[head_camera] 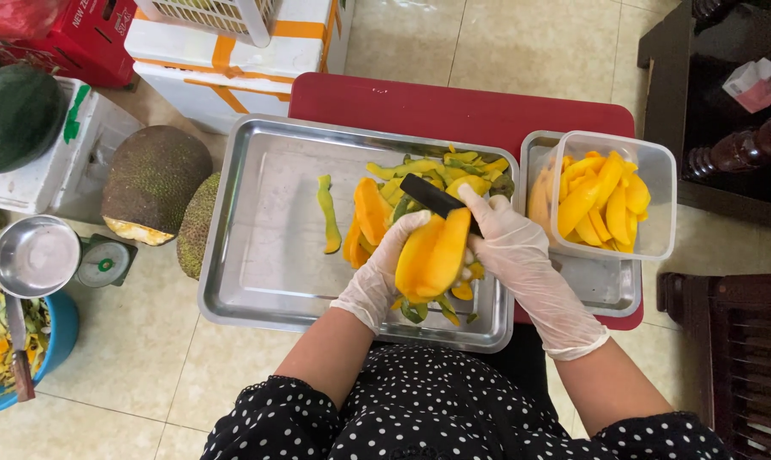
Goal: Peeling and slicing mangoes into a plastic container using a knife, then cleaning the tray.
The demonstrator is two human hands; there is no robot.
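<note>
tray's left half (266, 247) lies open — peel pile (453, 170) and plastic tub (649, 183) crowd the right.

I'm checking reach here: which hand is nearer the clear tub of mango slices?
Right hand, just left of the tub; left hand is farther left, holding the mango.

— Support surface? A small red-topped table (453, 106) on the pale tiled floor (521, 43).

— Directly on it? A large rectangular steel tray (257, 247) overhanging its left edge; just beside that on the right, a smaller steel tray (602, 285) bearing a clear square plastic tub (658, 183).

— On the floor? Two rough green jackfruits (151, 183), a small kitchen scale (104, 260), and a blue plastic bucket (57, 341).
</note>
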